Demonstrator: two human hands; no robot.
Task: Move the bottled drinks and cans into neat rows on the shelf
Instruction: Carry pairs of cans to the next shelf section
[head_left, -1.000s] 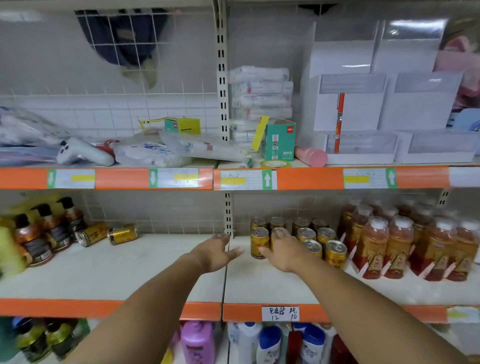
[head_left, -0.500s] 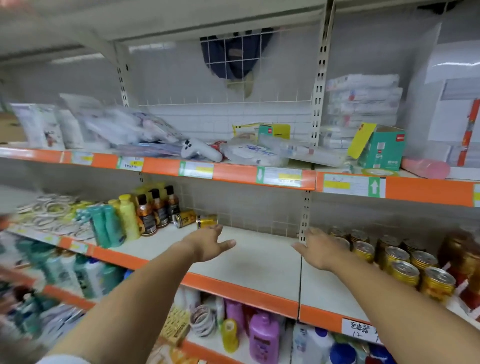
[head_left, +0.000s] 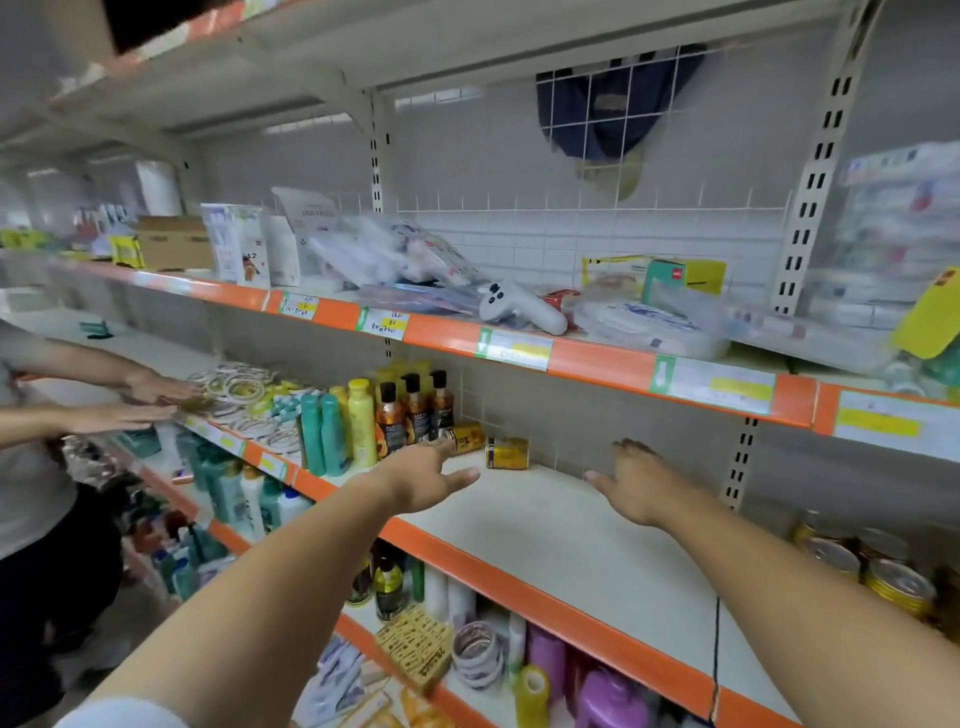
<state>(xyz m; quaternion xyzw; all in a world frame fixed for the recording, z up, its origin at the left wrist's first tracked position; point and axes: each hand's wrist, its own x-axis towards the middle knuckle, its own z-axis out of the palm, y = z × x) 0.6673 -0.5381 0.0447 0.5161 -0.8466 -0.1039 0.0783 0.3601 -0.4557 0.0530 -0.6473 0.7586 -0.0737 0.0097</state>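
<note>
Two gold cans lie on their sides at the back of the middle shelf (head_left: 545, 525): one gold can (head_left: 506, 452) in full view, the other gold can (head_left: 467, 436) partly behind my left hand. Three dark-capped amber drink bottles (head_left: 415, 410) stand upright just left of them. My left hand (head_left: 426, 475) reaches over the shelf, fingers straight, close to the nearer lying can and holding nothing. My right hand (head_left: 636, 491) hovers open over the bare shelf board, further right. Several upright gold cans (head_left: 878, 569) stand at the far right edge.
Teal and yellow bottles (head_left: 337, 431) stand left of the drinks. Another person's hands (head_left: 150, 400) reach over rolls of tape at the left. The upper shelf holds a white controller (head_left: 519, 309), plastic packets and boxes. Below are purple bottles and other goods.
The view has swung left, away from the upright cans and red-labelled bottles. Both my hands moved left along the shelf; my left hand is now close to the lying gold cans.
</note>
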